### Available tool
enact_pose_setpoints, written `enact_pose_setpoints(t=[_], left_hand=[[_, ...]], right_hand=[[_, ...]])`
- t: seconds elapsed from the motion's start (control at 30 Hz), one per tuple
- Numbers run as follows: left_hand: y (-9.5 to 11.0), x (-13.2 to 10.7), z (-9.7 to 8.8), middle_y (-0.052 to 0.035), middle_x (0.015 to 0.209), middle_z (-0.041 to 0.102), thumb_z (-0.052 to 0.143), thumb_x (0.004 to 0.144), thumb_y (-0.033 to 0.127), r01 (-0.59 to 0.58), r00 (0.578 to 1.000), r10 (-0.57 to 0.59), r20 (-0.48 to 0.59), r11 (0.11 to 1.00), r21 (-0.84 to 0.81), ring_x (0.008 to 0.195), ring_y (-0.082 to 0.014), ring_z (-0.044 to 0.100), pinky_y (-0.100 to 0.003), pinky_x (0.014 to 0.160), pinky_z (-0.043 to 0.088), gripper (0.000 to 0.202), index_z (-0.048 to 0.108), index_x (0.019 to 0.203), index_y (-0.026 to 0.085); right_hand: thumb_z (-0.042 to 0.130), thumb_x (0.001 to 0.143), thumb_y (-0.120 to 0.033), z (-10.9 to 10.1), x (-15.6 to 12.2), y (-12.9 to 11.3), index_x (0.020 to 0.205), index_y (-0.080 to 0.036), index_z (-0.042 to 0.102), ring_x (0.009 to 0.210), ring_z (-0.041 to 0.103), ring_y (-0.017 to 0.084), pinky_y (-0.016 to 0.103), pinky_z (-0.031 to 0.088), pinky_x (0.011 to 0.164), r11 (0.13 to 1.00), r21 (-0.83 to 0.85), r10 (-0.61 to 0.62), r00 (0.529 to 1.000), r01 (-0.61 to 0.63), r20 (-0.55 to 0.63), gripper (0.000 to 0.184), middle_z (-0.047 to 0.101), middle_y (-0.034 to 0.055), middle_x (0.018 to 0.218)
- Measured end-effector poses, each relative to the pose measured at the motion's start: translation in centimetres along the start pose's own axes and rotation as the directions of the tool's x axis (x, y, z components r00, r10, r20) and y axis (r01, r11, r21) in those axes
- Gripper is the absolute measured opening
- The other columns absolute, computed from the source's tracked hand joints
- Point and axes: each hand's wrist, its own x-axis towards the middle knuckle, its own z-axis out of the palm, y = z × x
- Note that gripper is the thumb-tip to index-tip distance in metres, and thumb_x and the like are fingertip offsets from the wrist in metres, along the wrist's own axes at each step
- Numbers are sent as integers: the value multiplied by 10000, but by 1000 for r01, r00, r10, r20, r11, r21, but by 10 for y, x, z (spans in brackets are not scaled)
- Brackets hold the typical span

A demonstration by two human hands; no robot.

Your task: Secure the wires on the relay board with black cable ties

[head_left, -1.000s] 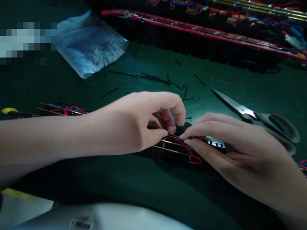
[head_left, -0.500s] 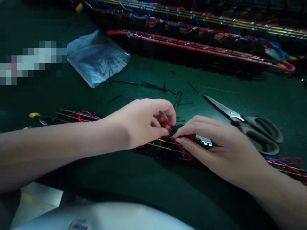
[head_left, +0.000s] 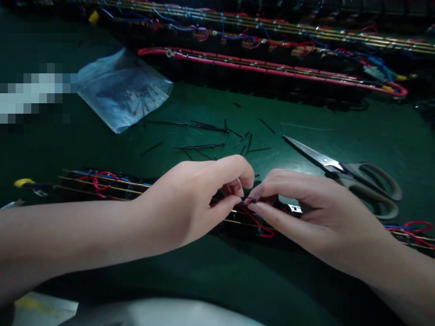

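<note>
My left hand (head_left: 207, 194) reaches in from the left with thumb and fingertips pinched together over a long black strip of wiring (head_left: 234, 222). Close beside it, my right hand (head_left: 312, 208) pinches a small black cable tie (head_left: 253, 200) between thumb and index finger. A thin dark end of the tie seems to run to my left fingertips, which hide most of it. Blue wire and a looped red wire (head_left: 263, 226) run along the strip beneath my fingers, beside brass-coloured rods. Both hands cover the strip's middle.
Loose black cable ties (head_left: 207, 127) lie on the green table (head_left: 217, 271) beyond my hands. A clear plastic bag (head_left: 125, 90) with more ties lies at the left. Scissors (head_left: 335, 165) rest behind my right hand. A larger wired assembly (head_left: 272, 68) spans the back.
The view has shifted slightly, so the bag and back assembly appear further left. Both hands stay pinched at the same part of the strip, my left hand turned slightly.
</note>
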Motion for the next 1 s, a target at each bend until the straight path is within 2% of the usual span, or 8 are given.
enact_pose_setpoints(t=[0.2, 0.4, 0.8, 1.0], left_hand=[[-3, -3, 0, 84, 860, 691, 610, 876, 43, -92, 995, 94, -18, 994, 60, 770, -25, 629, -113, 686, 441, 170, 620, 949, 196], [-5, -3, 0, 87, 860, 683, 608, 882, 34, -154, 988, 157, -10, 982, 110, 759, -19, 601, -116, 686, 417, 167, 622, 940, 190], [-5, -4, -1, 63, 918, 697, 583, 912, 55, -207, 978, 208, 16, 960, 188, 848, -52, 626, -135, 773, 443, 159, 651, 956, 192], [-5, -4, -2, 63, 909, 695, 576, 916, 55, -213, 977, 212, 28, 959, 188, 843, -58, 628, -145, 767, 449, 169, 652, 958, 201]], right_hand=[[668, 879, -189, -1, 1, -2, 813, -194, 742, 643, 641, 68, 158, 474, 552, 1000, -23, 13, 1000, -14, -3, 99, 708, -10, 738], [676, 877, -200, -2, 0, -1, 879, -187, 758, 664, 649, 76, 174, 485, 568, 997, -74, 6, 1000, -6, 0, 82, 725, -6, 772], [650, 879, -220, -2, 1, 1, 866, -210, 747, 653, 655, 81, 174, 489, 551, 997, -72, -4, 1000, 4, 3, 98, 725, -12, 763], [641, 876, -210, -2, 2, -2, 852, -203, 739, 661, 661, 91, 180, 500, 564, 996, -86, -11, 1000, 12, 15, 101, 725, -6, 762]])
